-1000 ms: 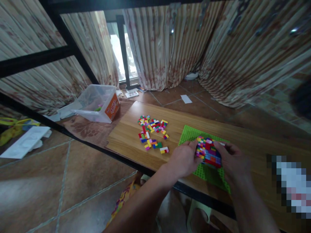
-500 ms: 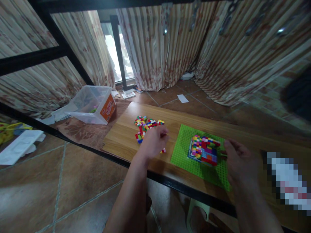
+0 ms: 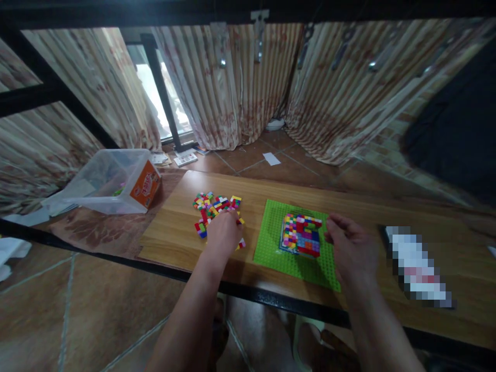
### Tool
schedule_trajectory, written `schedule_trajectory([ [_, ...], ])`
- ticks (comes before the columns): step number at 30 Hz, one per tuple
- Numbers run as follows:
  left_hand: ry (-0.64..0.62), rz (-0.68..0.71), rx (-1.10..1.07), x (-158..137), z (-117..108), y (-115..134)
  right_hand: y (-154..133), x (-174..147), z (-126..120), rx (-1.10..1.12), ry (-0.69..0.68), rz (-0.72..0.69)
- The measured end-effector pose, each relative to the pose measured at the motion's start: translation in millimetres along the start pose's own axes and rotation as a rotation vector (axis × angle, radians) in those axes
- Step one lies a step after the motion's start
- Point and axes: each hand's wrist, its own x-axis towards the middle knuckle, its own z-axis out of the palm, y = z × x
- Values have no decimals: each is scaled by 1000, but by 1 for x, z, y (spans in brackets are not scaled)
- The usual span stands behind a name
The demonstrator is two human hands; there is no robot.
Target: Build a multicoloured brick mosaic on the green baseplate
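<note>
Several loose toy bricks [image 3: 209, 208] lie in a heap on the wooden table. Over the near side of that heap is my left hand [image 3: 225, 233], its fingers bent down and closed; its fingertips are mostly hidden. On a green studded baseplate [image 3: 267, 248] stands a block-shaped build of multicoloured toy bricks [image 3: 300, 235], with an opening towards its right back. Just right of the build, above the baseplate's right edge, my right hand [image 3: 354, 245] has its fingers curled together, apart from the build. Whatever sits in that pinch is too small to make out.
A long flat object, blurred out [image 3: 418, 268], lies on the wooden table [image 3: 166, 232] at the right. Beyond the left end, a clear plastic bin [image 3: 101, 201] with an orange label rests on a mat. A black metal frame runs along the table's front edge.
The camera view has shifted to the right, so the scene sits further left. My left hand has lowered its fingers towards the loose bricks. My right hand stays beside the build.
</note>
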Motion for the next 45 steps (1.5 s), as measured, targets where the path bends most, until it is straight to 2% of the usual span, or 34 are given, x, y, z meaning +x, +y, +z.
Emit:
schedule_trajectory([
  [4,-10,35,-78,2,-3,1,-5,1,-4,-2,33,-51],
  [8,6,204,-528,0,1,6,-19,-9,-5,-66,71,-280],
  [11,-40,375,-815,-6,6,18,-29,-26,-2,-29,-133,-441],
  [14,-112,484,-955,-14,8,33,-33,-42,2,-69,-401,-565],
  [16,-160,529,-1004,-20,7,42,-32,-48,3,-85,-475,-614],
  [25,-173,494,-1203,-22,16,60,-31,-39,-2,-66,-454,-517],
  [34,-146,501,-1183,-23,21,66,-27,-34,-12,-140,-514,-569],
  [39,-127,482,-1183,-22,22,67,-26,-35,-9,-134,-482,-588],
  [45,-135,465,-1176,-24,17,67,-28,-38,-5,-51,-405,-496],
])
